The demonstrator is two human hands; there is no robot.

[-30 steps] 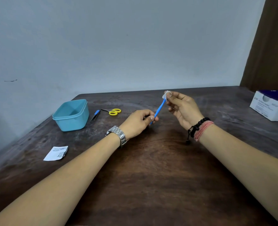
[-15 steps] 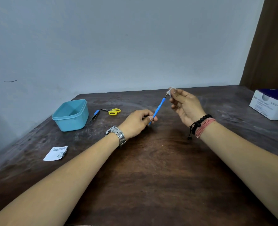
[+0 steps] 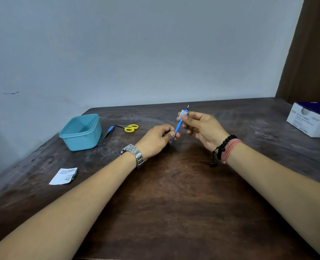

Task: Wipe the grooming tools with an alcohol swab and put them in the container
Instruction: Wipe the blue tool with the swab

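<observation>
A: What is each hand doing?

B: The left hand (image 3: 156,140) pinches the lower end of a slim blue tool (image 3: 177,128) between thumb and fingers. The right hand (image 3: 202,128) has its grip closed on a small white alcohol swab (image 3: 183,113), which is wrapped around the tool's upper part.

A: How does the tool sit?

B: It slants up and away from the left hand, held above the tabletop (image 3: 174,194), with a small metal tip poking out beyond the swab.

A: And the container?

B: The teal container (image 3: 81,132) stands open on the left of the tabletop, well apart from both hands. I cannot see anything inside it from this angle.

A: Any other tools?

B: Two lie just right of the container: blue-handled tweezers (image 3: 109,131) nearest it, and small yellow-handled scissors (image 3: 129,127) beside those. Both are flat on the wood, untouched.

A: What else is there?

B: A torn white wrapper (image 3: 63,176) lies near the left forearm, and a white and blue box (image 3: 313,119) sits at the far right edge. The left wrist carries a metal watch (image 3: 134,154); the right wrist carries a black bead bracelet and pink threads (image 3: 228,147).
</observation>
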